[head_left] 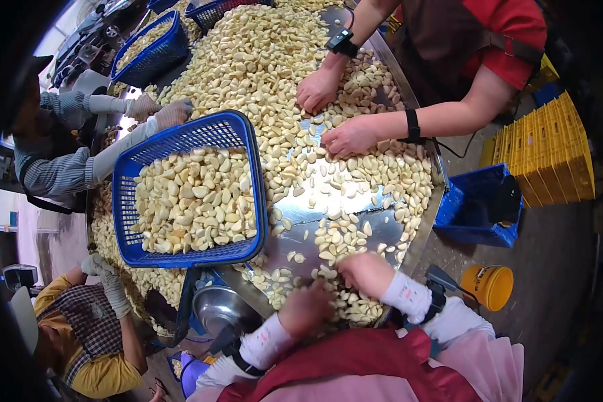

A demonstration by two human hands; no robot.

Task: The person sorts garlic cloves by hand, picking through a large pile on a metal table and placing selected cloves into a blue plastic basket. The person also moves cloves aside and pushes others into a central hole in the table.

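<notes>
My left hand (306,308) rests on a heap of peeled garlic cloves (341,295) at the near edge of a steel table (301,214). It is blurred, fingers curled down into the cloves. My right hand (365,270) lies just to its right, palm down on the same cloves, also blurred. Both wrists wear white cuffs and dark bands. A blue plastic basket (254,181) filled with cloves sits on the table just left of my hands.
Across the table a person in red sorts cloves with both hands (331,110). Gloved hands (161,110) of another person reach in at left. More blue baskets (151,50) stand far left. Yellow crates (549,147), a blue bin (479,208) and a yellow bucket (490,286) stand right.
</notes>
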